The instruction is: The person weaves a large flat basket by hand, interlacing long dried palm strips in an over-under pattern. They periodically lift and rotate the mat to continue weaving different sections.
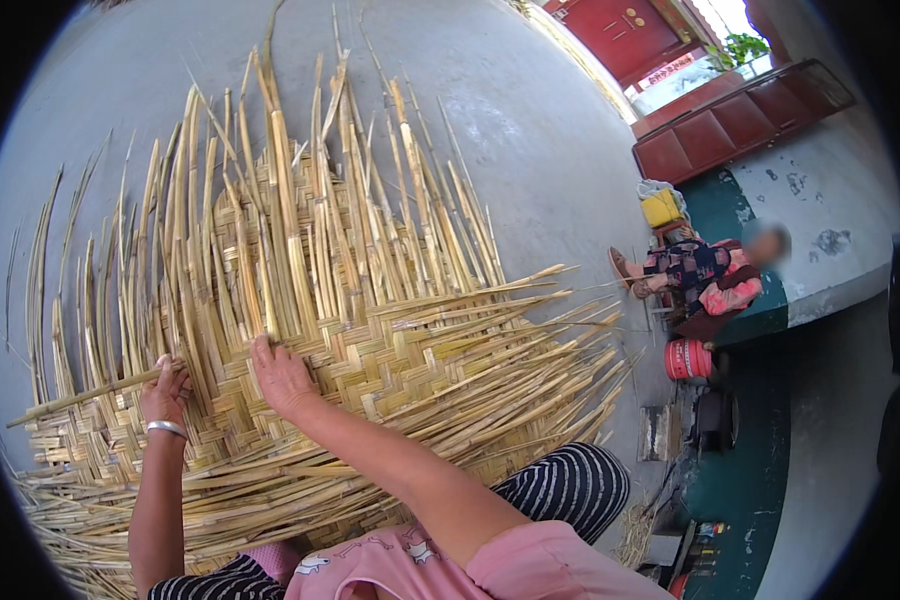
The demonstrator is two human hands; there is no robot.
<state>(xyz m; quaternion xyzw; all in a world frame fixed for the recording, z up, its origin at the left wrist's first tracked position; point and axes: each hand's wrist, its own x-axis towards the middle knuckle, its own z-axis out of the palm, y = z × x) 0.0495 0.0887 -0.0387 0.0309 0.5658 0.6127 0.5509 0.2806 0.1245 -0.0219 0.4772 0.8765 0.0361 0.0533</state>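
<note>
Concrete floor (530, 130), grey and bare at the top of the view, carries a large woven reed mat (370, 350) that spreads across most of the scene, its finished herringbone weave lying flat in front of the seated person while loose reed strips (310, 200) stand up and fan outward along the far and right edges. A long dark red bench (740, 120) stands against the wall at upper right, and another person (710, 275) sits near it, well apart from the mat, beside a red bucket (687, 358). The right hand (282, 378) rests palm down on the weave, fingers spread flat and pressing among the upright strips, holding nothing. The left hand (165, 393), with a silver bangle (167, 428) on its wrist, is curled around a single reed strip (80, 397) that runs out leftward over the mat's edge.
</note>
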